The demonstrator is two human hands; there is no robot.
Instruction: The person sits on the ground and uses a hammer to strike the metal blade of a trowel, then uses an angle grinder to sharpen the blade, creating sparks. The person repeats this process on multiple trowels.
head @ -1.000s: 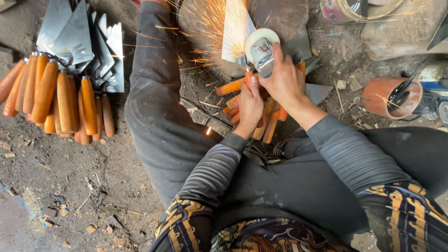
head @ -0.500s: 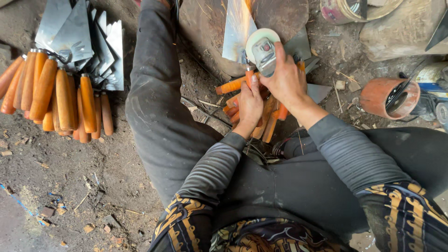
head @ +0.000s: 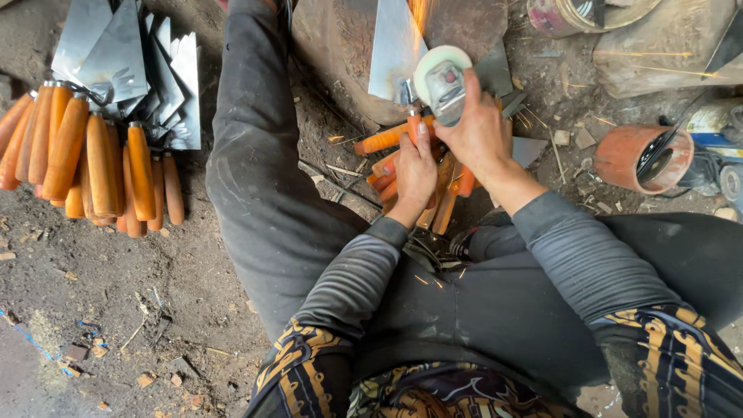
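sparks have thinned; hands grip angle grinder (head: 443, 77) and orange-handled, shiny steel trowel (head: 395, 58).

a rough metalworking workshop, set up on a bare dirt floor (head: 116, 310) littered with chips and scrap. a heap of finished steel trowels with orange wooden handles (head: 93, 147) lies to one side, and sparks fly off a grey handheld angle grinder (head: 441, 77) by a rusty orange metal can (head: 638, 159).

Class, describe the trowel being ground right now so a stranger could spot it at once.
Find the big stone block at top centre. A shiny metal trowel lies on it, under the grinder. Unlike the stacked trowels at left, sparks fly off it.
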